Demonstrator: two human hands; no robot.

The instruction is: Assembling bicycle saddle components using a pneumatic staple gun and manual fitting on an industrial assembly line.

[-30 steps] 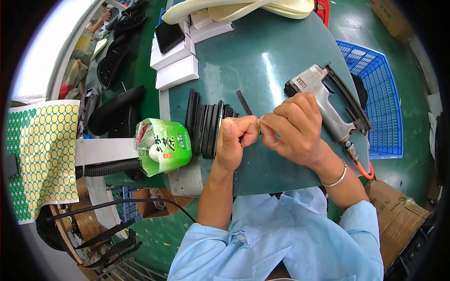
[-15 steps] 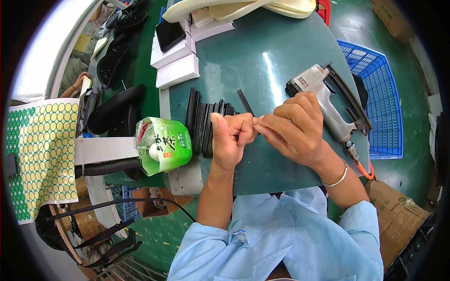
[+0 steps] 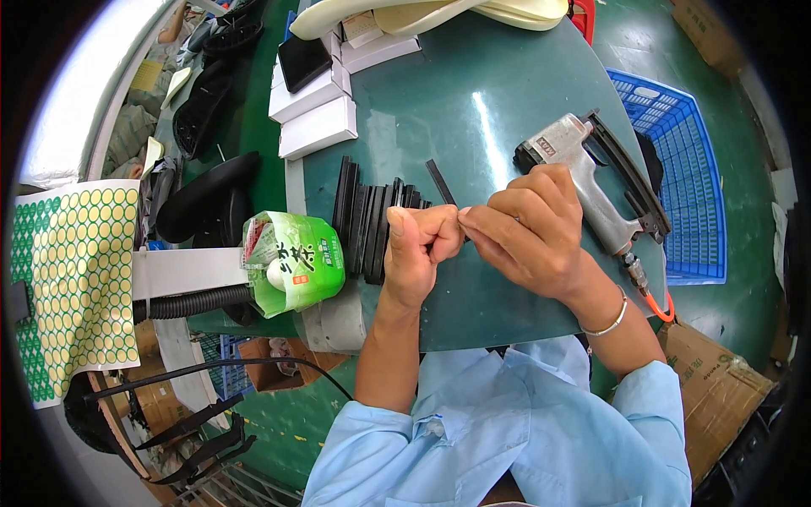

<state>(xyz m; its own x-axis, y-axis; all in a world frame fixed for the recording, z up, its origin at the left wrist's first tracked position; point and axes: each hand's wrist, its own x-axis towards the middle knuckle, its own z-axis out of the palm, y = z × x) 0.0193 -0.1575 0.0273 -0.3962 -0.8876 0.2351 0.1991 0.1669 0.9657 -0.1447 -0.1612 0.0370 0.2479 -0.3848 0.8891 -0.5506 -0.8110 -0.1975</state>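
Observation:
Both hands meet over the green table [image 3: 397,325], fingertips touching. My left hand [image 3: 418,241] is closed, with its thumb raised and fingers curled. My right hand [image 3: 532,228] is pinched against the left fingers; whatever lies between them is hidden or too small to name. A loose black strip [image 3: 440,181] lies on the table just beyond the fingers. Several black strips [image 3: 365,221] are lined up left of my left hand. Beyond my right hand rests a grey and black staple gun [image 3: 583,182] with an orange air hose [image 3: 656,306].
A cut-open green bag [image 3: 317,262] stands at the left by a sheet of round yellow stickers [image 3: 84,270]. White boxes [image 3: 317,131] carry a black phone [image 3: 305,63]. Cream curved pieces [image 3: 422,19] lie at the far edge. A blue crate [image 3: 688,177] is at the right.
My hands stay almost in place, with only a slight shift of the left fingers. In the background at left, another person's hand has gone from sight.

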